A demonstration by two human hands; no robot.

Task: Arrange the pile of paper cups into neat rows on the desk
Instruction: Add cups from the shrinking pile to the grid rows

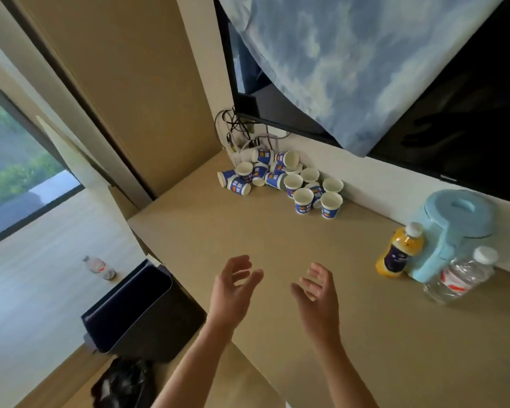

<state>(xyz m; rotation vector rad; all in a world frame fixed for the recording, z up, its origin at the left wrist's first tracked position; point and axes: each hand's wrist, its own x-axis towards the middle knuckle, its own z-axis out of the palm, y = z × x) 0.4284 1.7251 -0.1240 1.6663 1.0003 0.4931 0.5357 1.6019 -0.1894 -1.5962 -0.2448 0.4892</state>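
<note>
Nothing has yet been arranged: the paper cups (280, 181) are still heaped at the tabletop's (248, 237) far corner, while the left hand (233, 287) and right hand (317, 293) are held released and empty, well short of them.

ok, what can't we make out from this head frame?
Head view only:
- Paper cups: they overlap in the pile, so rear ones are hidden; no exact count.
- Print on the cups: too small and blurred to read.
- Screen: partly covered by the blue cloth, cut by the top and right edges.
- Bottle on the floor: blurred, label unreadable.
</note>
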